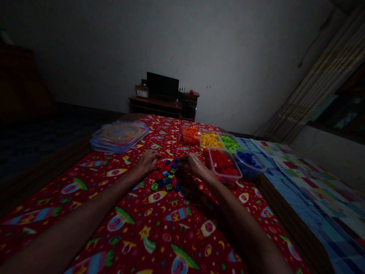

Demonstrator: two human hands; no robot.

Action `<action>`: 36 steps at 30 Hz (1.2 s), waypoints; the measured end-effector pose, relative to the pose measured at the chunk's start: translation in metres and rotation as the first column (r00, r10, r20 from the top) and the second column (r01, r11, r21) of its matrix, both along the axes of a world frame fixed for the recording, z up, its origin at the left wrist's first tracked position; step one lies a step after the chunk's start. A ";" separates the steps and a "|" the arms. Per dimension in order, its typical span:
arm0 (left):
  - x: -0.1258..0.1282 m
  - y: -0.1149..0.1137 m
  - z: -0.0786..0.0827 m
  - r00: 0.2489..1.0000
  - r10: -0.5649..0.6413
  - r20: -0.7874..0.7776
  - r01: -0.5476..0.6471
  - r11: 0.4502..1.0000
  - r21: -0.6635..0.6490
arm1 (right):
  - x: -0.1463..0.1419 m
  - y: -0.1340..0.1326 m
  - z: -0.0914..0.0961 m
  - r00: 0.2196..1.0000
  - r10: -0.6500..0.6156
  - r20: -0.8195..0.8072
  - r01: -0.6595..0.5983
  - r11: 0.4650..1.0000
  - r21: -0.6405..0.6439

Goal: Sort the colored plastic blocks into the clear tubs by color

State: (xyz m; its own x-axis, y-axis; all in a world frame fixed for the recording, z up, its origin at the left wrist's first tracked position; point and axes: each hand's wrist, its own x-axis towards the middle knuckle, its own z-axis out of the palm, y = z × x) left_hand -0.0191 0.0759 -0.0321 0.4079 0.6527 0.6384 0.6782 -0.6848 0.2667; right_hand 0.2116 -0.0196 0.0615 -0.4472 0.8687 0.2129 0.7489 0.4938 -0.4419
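A small loose pile of plastic building blocks (169, 179), in blue, green and red, lies on the red patterned cloth between my hands. At the left of the pile, my left hand (146, 161) rests with its fingers loosely bent and apart, and nothing shows in them. From the right, my right hand (194, 163) reaches in with its fingers drawn together at a blue block (176, 162) on the pile's upper edge. Dim light and the hand itself partly hide these fingertips.
Clear tubs hold orange blocks (191, 132), yellow blocks (210, 140), green blocks (229, 144), red blocks (224, 163) and blue blocks (248, 160) at the right. Stacked plastic lids (119, 137) lie at the left. A monitor (163, 86) stands on a far desk.
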 end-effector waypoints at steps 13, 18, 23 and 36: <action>0.000 -0.005 0.005 1.000 -0.013 -0.017 0.012 1.000 -0.018 | -0.028 -0.017 -0.020 0.986 0.035 0.162 -0.048 0.996 0.073; -0.001 -0.002 0.002 1.000 -0.017 -0.010 0.017 1.000 -0.005 | -0.002 -0.005 0.002 1.000 -0.019 0.012 0.018 0.997 0.073; 0.000 -0.005 0.007 1.000 -0.022 -0.006 0.022 0.999 -0.033 | 0.061 0.007 0.031 0.972 -0.233 -0.044 0.236 0.968 0.090; -0.003 -0.004 0.008 1.000 -0.011 0.004 0.011 1.000 -0.013 | 0.199 0.069 0.071 0.634 -0.763 0.127 0.749 0.646 0.148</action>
